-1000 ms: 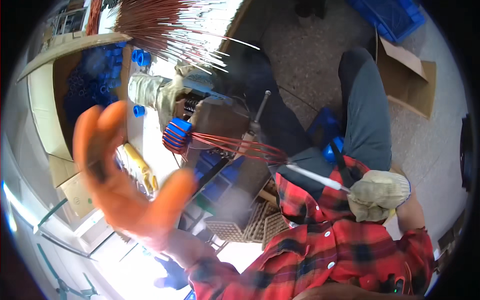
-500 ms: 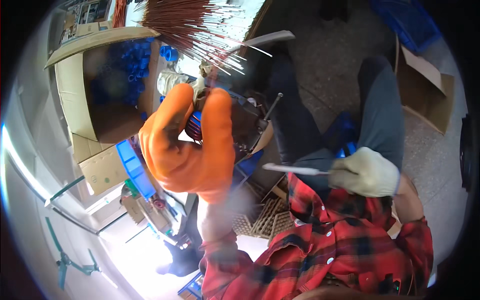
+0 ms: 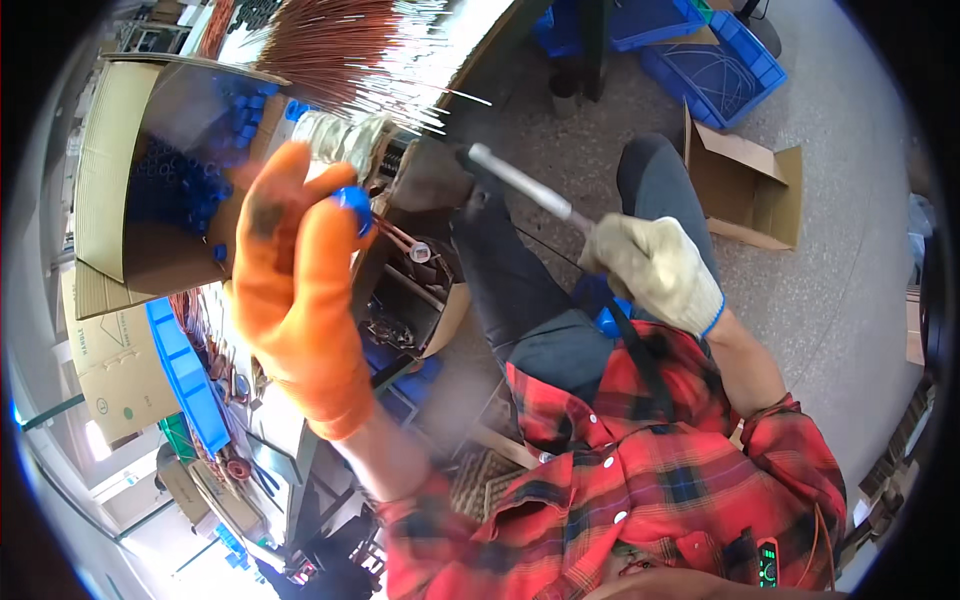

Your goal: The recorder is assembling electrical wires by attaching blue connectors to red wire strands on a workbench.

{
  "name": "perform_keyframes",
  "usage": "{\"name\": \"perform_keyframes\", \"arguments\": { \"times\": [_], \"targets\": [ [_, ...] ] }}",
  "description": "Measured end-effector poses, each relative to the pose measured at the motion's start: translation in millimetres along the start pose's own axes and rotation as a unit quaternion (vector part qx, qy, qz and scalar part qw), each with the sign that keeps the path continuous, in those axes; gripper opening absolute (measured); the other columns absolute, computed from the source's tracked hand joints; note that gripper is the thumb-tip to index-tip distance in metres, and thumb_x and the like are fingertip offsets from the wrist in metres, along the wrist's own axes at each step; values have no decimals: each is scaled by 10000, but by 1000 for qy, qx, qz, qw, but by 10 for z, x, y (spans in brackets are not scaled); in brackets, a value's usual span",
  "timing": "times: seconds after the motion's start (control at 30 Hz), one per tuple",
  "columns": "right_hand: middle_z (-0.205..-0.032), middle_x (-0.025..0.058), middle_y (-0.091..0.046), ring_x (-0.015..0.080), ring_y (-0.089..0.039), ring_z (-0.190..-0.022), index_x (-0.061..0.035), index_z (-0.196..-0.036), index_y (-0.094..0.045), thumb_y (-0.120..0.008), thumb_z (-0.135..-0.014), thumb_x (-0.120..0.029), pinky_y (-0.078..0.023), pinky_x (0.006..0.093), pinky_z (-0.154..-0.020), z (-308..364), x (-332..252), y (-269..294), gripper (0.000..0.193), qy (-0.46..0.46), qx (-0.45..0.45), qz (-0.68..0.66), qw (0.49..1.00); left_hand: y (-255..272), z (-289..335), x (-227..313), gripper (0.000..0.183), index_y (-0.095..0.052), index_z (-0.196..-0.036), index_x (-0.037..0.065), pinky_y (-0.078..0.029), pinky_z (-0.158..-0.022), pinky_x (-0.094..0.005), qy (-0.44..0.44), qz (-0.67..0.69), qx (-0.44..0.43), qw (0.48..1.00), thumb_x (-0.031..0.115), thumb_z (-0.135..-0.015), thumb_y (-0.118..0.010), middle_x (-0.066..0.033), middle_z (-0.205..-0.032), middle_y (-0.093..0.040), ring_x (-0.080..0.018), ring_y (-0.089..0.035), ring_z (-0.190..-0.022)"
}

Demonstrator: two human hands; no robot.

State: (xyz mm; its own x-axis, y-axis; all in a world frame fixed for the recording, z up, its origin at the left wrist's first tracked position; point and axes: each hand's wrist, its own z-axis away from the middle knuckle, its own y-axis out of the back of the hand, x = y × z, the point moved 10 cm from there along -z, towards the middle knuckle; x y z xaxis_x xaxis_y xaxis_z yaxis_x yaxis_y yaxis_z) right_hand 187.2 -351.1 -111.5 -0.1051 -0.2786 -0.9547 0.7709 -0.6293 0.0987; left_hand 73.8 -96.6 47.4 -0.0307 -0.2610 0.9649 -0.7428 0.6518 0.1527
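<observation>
My left hand (image 3: 305, 300), in an orange glove with dark stains, is raised at left of centre. A small rounded blue piece (image 3: 352, 203) is pinched at its fingertips; the fingers hide part of it. Just beyond them are a whitish wrapped bundle (image 3: 335, 138) and a dark metal fixture. My right hand (image 3: 655, 270), in a cream knitted glove, is closed around a pale stick-like tool (image 3: 525, 183) above my lap. The tool points up and left, and its kind cannot be told. A cardboard box (image 3: 105, 180) of small blue rings (image 3: 175, 185) stands left of my left hand.
Many thin reddish-brown rods (image 3: 330, 50) with pale ends jut over the far table edge. Below the fixture sits an open carton (image 3: 450, 320) with metal pieces. A blue tray (image 3: 190, 380) is at left. Another carton (image 3: 790, 215) and a blue crate (image 3: 770, 70) are on the floor.
My left hand has moved left, away from the fixture, with a blue piece at its fingers. My right hand has moved up and left, and its tool now tilts upward. The view has shifted.
</observation>
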Motion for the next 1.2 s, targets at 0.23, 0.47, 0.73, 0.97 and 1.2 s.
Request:
{"name": "perform_keyframes", "arguments": {
  "times": [0.23, 0.47, 0.73, 0.97, 1.2],
  "targets": [
    [-777, 122, -730, 152, -743, -703, -42, -1046, -804, -885, -975, -306, -582, 316, -680, -290, -1212, -429, 285, 211, 93, 74, 970, -112, 241, -514, 384, -680, -1431, -32, -609, -926, -439, 62, 278, -42, 958, 226, -1147, -653, -200, -1311, -769, -262, -751, -945],
    [-701, -3, -505, 43, -532, -708, -50, -1050, -811, -920, -932, -277, -496, 288, -666, -578, -1513, -318, 278, 262, 109, 193, 939, 170, 223, -624, 320, -756, -1311, -51, -639, -873, -361, 42, 171, -25, 984, 200, -1114, -724, -149, -1065, -832, -206, -795, -876],
    [-755, -47, -673, 47, -655, -717, -52, -1191, -810, -827, -1049, -431, -535, 229, -679, -859, -586, -461, 404, 120, 120, -155, 973, 141, 241, -785, 355, -735, -1317, -64, -620, -927, -365, -42, 123, 98, 987, 210, -1095, -781, -177, -1070, -839, -229, -801, -917],
    [-1093, 59, -791, 61, -739, -933, 15, -1283, -757, -883, -1013, -187, -605, 234, -754, -606, -474, -383, 360, 183, 114, -339, 916, 104, 307, -741, 386, -741, -1301, -90, -640, -923, -367, -102, 66, 160, 980, 207, -1068, -821, -195, -1070, -833, -249, -810, -956],
    [-1042, 47, -822, 63, -724, -952, 0, -1293, -777, -899, -962, -83, -599, 254, -856, -418, -648, -341, 363, 197, 158, -93, 963, 74, 359, -655, 325, -784, -1237, -95, -648, -900, -353, -150, -14, 166, 975, 174, -1059, -825, -189, -1074, -831, -246, -812, -948]
  ]
}}
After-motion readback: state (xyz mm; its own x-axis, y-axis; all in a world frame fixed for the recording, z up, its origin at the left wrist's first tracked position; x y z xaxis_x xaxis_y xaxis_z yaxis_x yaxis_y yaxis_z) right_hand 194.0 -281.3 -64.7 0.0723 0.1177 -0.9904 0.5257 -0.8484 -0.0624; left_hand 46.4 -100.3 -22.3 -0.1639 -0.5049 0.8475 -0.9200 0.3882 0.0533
